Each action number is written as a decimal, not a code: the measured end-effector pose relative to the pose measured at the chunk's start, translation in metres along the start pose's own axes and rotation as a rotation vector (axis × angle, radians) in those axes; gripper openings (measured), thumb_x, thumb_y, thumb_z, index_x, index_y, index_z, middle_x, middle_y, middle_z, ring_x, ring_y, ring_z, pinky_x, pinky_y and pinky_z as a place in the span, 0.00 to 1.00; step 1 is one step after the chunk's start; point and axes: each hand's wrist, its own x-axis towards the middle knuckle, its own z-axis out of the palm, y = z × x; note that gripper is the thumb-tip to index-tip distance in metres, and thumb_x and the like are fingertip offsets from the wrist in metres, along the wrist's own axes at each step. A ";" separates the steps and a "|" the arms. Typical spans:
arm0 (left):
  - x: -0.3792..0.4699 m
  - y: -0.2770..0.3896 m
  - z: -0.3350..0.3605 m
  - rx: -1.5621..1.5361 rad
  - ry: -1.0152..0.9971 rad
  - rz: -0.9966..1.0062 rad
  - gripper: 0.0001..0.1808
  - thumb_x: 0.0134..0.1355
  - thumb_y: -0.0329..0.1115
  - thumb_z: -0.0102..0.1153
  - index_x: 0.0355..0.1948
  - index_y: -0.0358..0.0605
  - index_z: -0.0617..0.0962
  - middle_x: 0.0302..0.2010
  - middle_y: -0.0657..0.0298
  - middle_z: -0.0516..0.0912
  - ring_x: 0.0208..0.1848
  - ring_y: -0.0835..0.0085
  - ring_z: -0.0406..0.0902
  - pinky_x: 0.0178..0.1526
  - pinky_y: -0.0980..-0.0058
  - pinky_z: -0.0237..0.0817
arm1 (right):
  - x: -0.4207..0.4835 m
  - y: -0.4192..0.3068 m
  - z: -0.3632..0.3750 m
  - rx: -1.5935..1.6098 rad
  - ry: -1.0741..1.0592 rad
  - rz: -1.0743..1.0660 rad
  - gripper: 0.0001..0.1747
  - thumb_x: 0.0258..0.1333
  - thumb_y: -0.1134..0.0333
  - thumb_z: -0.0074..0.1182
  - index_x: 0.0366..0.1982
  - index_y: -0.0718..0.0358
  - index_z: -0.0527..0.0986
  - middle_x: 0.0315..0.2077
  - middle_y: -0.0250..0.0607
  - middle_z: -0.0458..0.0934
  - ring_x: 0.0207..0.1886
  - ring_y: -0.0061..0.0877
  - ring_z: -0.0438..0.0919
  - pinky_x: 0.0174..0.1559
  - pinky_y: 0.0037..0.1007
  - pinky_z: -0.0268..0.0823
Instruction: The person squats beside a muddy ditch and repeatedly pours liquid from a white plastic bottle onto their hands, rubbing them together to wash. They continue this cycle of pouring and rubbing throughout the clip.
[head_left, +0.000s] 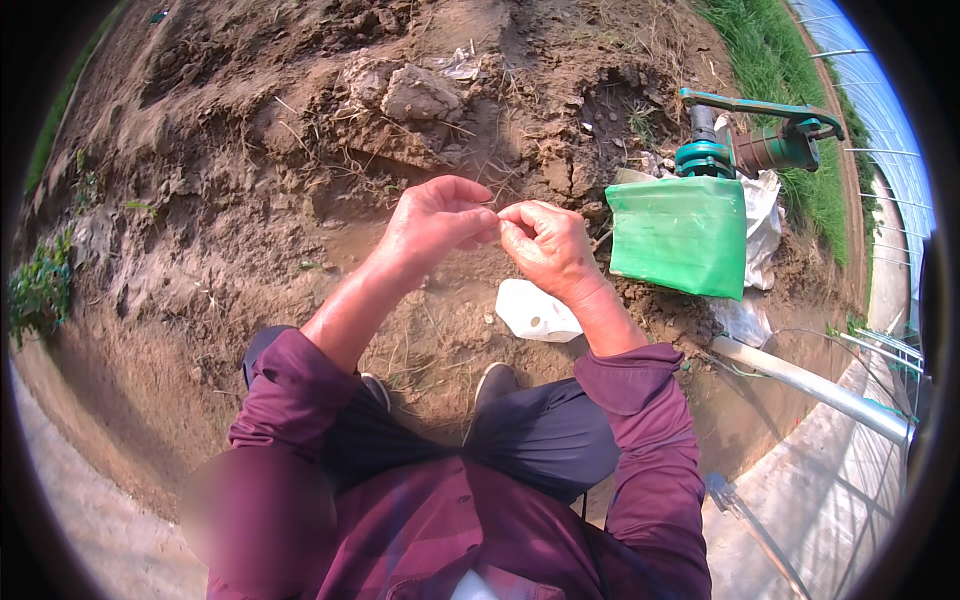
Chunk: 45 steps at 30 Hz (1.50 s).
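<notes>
My left hand (442, 215) and my right hand (551, 244) meet in front of me, above bare soil. Thumb and forefinger are pinched together on each, with the tips nearly touching. Whatever may be between the fingertips is too small to make out. Below my right wrist lies a white plastic container piece (536, 311) with a round hole in it, partly hidden by the wrist. Just right of that hand is a green plastic sheet or bag (675, 238).
Behind the green plastic stands a green metal fitting with a long lever (761, 105), perhaps a hand pump. A pale pole (814, 386) slants at right, above a long-handled tool (761, 532). Clods (421, 94) lie ahead; grass (780, 67) grows beside a clear film tunnel (870, 82).
</notes>
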 end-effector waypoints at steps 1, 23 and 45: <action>0.001 -0.001 -0.001 0.005 -0.007 0.009 0.18 0.67 0.30 0.68 0.55 0.36 0.79 0.40 0.60 0.89 0.39 0.75 0.87 0.42 0.77 0.79 | 0.000 0.000 0.000 -0.009 -0.006 -0.008 0.06 0.58 0.75 0.63 0.38 0.65 0.84 0.30 0.42 0.85 0.31 0.25 0.83 0.35 0.29 0.75; 0.001 0.002 -0.001 -0.013 0.016 -0.088 0.17 0.69 0.31 0.66 0.56 0.37 0.78 0.41 0.59 0.89 0.40 0.74 0.88 0.43 0.75 0.80 | 0.002 0.004 -0.001 -0.011 0.050 -0.011 0.05 0.56 0.71 0.65 0.34 0.64 0.82 0.29 0.44 0.84 0.32 0.36 0.85 0.35 0.34 0.76; 0.003 -0.001 -0.003 -0.243 0.005 -0.094 0.13 0.70 0.28 0.63 0.54 0.41 0.79 0.43 0.59 0.89 0.39 0.73 0.88 0.41 0.75 0.80 | -0.001 0.017 0.009 0.260 -0.042 0.329 0.05 0.64 0.72 0.63 0.40 0.64 0.83 0.30 0.25 0.83 0.33 0.10 0.77 0.37 0.21 0.72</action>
